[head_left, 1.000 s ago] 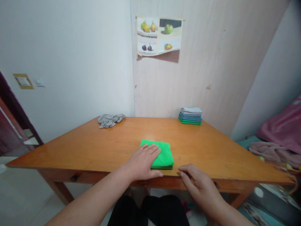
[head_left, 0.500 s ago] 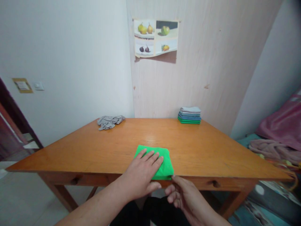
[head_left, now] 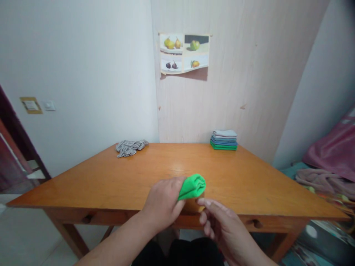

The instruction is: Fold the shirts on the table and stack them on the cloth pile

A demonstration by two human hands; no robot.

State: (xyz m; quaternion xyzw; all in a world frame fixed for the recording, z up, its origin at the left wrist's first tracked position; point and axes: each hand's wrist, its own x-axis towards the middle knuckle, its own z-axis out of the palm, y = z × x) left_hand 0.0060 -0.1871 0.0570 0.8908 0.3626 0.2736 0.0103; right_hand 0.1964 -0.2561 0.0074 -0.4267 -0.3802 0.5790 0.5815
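Note:
A bright green folded cloth (head_left: 193, 186) is bent over into a thick roll, its layered end facing right, just above the near edge of the table. My left hand (head_left: 165, 201) is wrapped around its left part, hiding that portion. Just below and to the right of the cloth is my right hand (head_left: 223, 225), its fingers curled and the thumb and forefinger tips close together. Those tips appear apart from the cloth, with nothing visible between them.
On the wooden table (head_left: 111, 184), a crumpled striped cloth (head_left: 130, 147) lies at the back left. A stack of folded cloths (head_left: 224, 140) in grey, blue and green stands at the back right. Beyond the table's right side are pink fabric (head_left: 331, 149) and other piled items.
The green cloth lay flat under my left palm; now my left hand has gripped it, lifted it and bent it into a roll. My right fingertips have come off its near corner.

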